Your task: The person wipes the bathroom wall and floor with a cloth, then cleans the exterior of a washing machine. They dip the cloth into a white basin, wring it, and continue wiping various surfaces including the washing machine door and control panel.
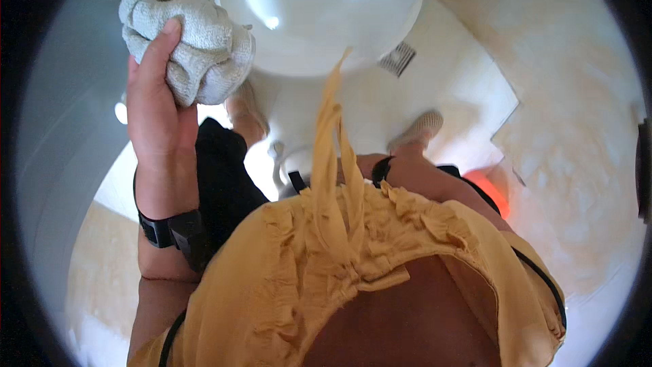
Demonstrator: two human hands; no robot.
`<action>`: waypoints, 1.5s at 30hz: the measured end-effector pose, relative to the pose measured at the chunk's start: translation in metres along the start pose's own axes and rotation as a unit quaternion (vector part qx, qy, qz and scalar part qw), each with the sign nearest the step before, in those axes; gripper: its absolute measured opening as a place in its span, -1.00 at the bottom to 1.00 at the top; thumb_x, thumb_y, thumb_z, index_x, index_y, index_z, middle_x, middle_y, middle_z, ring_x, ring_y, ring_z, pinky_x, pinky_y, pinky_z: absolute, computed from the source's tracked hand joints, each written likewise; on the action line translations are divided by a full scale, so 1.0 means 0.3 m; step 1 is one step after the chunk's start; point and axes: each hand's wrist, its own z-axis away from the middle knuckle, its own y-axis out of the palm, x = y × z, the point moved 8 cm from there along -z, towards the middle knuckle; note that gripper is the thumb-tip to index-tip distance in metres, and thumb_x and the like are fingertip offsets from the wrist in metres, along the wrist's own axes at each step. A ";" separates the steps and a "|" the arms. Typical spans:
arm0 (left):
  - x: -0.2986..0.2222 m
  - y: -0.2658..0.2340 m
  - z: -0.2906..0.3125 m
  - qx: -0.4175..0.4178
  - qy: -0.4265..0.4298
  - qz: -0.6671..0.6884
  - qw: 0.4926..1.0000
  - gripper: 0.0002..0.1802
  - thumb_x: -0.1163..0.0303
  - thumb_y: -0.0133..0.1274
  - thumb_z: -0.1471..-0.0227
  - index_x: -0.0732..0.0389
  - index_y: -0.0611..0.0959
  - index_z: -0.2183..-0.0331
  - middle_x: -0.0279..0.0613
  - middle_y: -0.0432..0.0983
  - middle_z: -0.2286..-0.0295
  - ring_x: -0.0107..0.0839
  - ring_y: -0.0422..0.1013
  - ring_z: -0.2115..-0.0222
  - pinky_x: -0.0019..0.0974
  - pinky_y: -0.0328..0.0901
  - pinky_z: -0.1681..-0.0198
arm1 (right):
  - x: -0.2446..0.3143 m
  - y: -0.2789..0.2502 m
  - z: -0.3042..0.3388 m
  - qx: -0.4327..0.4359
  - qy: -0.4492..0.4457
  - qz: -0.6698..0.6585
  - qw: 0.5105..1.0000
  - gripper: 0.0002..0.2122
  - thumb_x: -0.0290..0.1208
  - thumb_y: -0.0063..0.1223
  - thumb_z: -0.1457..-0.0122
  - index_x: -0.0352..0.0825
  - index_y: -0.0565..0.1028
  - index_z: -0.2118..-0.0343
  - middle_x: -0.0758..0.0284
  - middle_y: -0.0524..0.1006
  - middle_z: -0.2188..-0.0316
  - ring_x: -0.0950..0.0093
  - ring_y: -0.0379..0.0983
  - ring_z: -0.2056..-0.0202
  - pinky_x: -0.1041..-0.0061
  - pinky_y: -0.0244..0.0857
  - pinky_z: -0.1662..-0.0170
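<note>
The left hand (159, 105) holds up 1 bunched pale-grey terry cloth (210, 30), which overlaps the left edge of the white oval ceramic bowl (339, 54) in view; its fingers are closed round the cloth, thumb pressed on top. The right hand (365, 164) is on the near side of the bowl, partly hidden by the mustard blouse (272, 278); whether its fingers grip anything, I cannot tell. 2 feet (418, 130) stand nearer than the bowl. 1 slotted drain grate (398, 59) lies at the bowl's near-right edge.
</note>
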 end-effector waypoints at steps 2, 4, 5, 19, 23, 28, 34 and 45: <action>-0.007 0.013 0.024 0.016 0.031 0.056 0.998 -0.41 0.27 0.15 -0.19 0.33 0.39 -0.15 0.05 0.50 -0.02 -0.15 0.47 -0.04 -0.11 0.39 -0.14 | -0.045 -0.153 0.002 -0.037 -0.007 0.038 0.999 -0.43 0.08 -0.29 -0.42 -0.25 0.31 -0.29 0.10 0.49 -0.12 0.28 0.47 -0.03 0.17 0.32 -0.13; -0.006 0.014 0.090 0.044 0.063 0.110 0.991 -0.47 0.30 0.11 -0.22 0.33 0.41 -0.14 0.03 0.52 0.00 -0.17 0.50 -0.01 -0.13 0.41 -0.13 | -0.065 -0.318 0.086 -0.209 -0.050 0.163 0.963 -0.44 0.07 -0.30 -0.42 -0.27 0.35 -0.25 0.09 0.48 -0.13 0.26 0.46 -0.04 0.19 0.30 -0.15; -0.013 -0.003 0.136 0.058 0.083 0.158 0.982 -0.48 0.32 0.10 -0.23 0.33 0.41 -0.15 0.02 0.52 -0.01 -0.17 0.50 0.00 -0.12 0.41 -0.13 | -0.035 -0.359 0.132 -0.293 -0.089 0.236 0.922 -0.45 0.06 -0.30 -0.42 -0.28 0.38 -0.24 0.09 0.48 -0.14 0.26 0.46 -0.05 0.20 0.30 -0.17; 0.119 0.151 0.365 0.262 0.047 0.188 0.946 -0.47 0.21 0.10 -0.24 0.27 0.42 -0.13 -0.08 0.49 0.01 -0.22 0.46 -0.01 -0.13 0.39 -0.09 | 0.802 -0.071 1.150 -0.755 -0.428 0.096 0.487 -0.40 -0.22 0.17 -0.22 -0.38 0.32 -0.27 0.01 0.42 -0.15 0.13 0.38 -0.16 0.28 0.21 -0.25; 0.156 0.249 0.519 0.483 0.002 0.155 0.862 -0.26 -0.12 -0.17 -0.34 0.22 0.24 -0.29 -0.13 0.28 -0.19 -0.25 0.29 -0.18 -0.13 0.28 -0.20 | 0.969 0.137 1.117 -0.775 -0.258 0.363 0.449 -0.33 -0.24 0.22 -0.19 -0.28 0.23 -0.34 0.03 0.35 -0.21 0.14 0.29 -0.23 0.31 0.18 -0.28; 0.256 0.237 0.545 0.504 -0.026 -0.023 0.863 -0.18 -0.21 -0.05 -0.26 0.13 0.23 -0.31 -0.11 0.32 -0.12 -0.24 0.40 -0.03 -0.11 0.37 -0.10 | 0.748 0.103 1.184 -0.657 -0.391 -0.060 0.642 -0.49 -0.08 -0.06 -0.36 -0.18 0.29 -0.30 0.16 0.38 -0.21 0.22 0.34 -0.21 0.17 0.31 -0.20; 0.254 0.218 0.541 0.458 0.068 -0.126 0.877 -0.01 -0.23 0.05 -0.18 0.08 0.08 -0.39 -0.14 0.20 -0.25 -0.19 0.18 -0.24 0.05 0.12 -0.26 | 0.755 0.100 1.285 -0.437 -0.607 -0.270 0.607 -0.52 -0.04 -0.40 -0.45 -0.22 0.34 -0.24 0.22 0.42 -0.19 0.23 0.43 -0.15 0.13 0.50 -0.04; 0.015 0.280 0.505 0.358 0.230 -0.102 0.899 -0.24 -0.13 -0.21 -0.34 0.23 0.26 -0.31 -0.15 0.14 -0.32 -0.28 -0.08 -0.37 0.03 -0.15 -0.39 | 0.797 0.300 1.524 -0.114 -0.827 -0.229 0.501 -0.40 0.11 -0.14 -0.29 -0.28 0.37 -0.21 0.13 0.45 -0.17 0.15 0.42 -0.14 0.07 0.40 -0.15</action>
